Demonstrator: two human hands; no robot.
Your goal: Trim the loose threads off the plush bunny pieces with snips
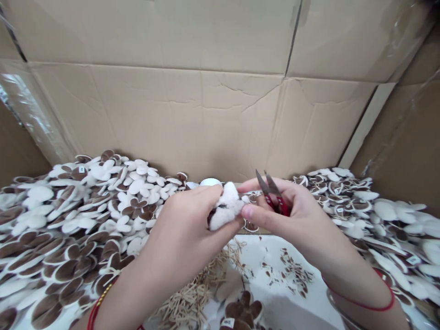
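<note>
My left hand point(192, 220) is closed around a folded white plush piece point(227, 208) with some brown showing at its edge. My right hand point(285, 211) holds small scissors point(274, 192) with red handles, the parted blades pointing up and away from the plush. The thumb and a finger of that hand pinch at the right edge of the plush piece, where a small white bit shows. What exactly they pinch is too small to make out. Below the hands, a brown flower-shaped plush piece point(243, 308) with a white tag lies on the white surface.
Heaped brown and white flower-shaped pieces point(137, 188) fill the left side, with another heap point(360, 201) at right. Beige cut strips point(192, 298) and small brown scraps point(295, 272) lie on the white table point(292, 302). A tall cardboard wall point(178, 123) stands behind.
</note>
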